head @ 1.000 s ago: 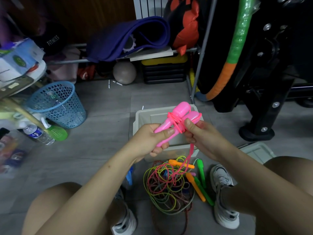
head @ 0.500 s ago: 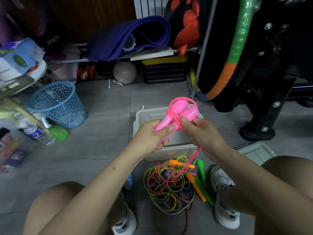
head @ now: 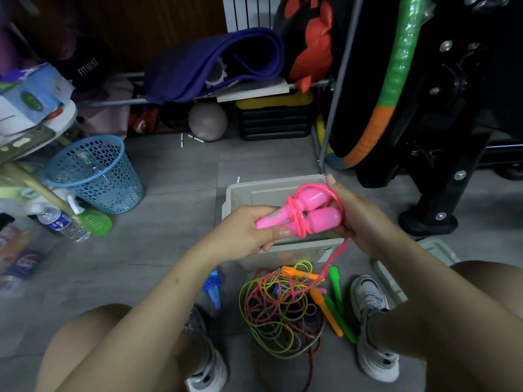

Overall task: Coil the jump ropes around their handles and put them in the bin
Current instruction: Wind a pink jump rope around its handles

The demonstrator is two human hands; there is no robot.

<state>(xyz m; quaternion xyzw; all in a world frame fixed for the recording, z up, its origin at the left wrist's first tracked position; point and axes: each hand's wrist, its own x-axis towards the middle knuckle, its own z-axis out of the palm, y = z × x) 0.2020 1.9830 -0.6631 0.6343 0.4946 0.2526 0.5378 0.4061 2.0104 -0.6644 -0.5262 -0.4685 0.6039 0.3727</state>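
Coiling in progress: pink handles (head: pixel 304 215) are gripped together at their narrow ends by the left hand (head: pixel 249 236), above the bin (head: pixel 235 193). Pink cord (head: pixel 336 250) is pinched and looped by the right hand (head: pixel 359 219). Cord judged light, limp, slick plastic; best held taut near the handles. Remaining ropes (head: pixel 280 312) are left tangled on the floor.

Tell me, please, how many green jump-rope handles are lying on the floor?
2: one green handle lies beside the right shoe; the other is just below it, next to an orange handle. The rope pile may hide more.
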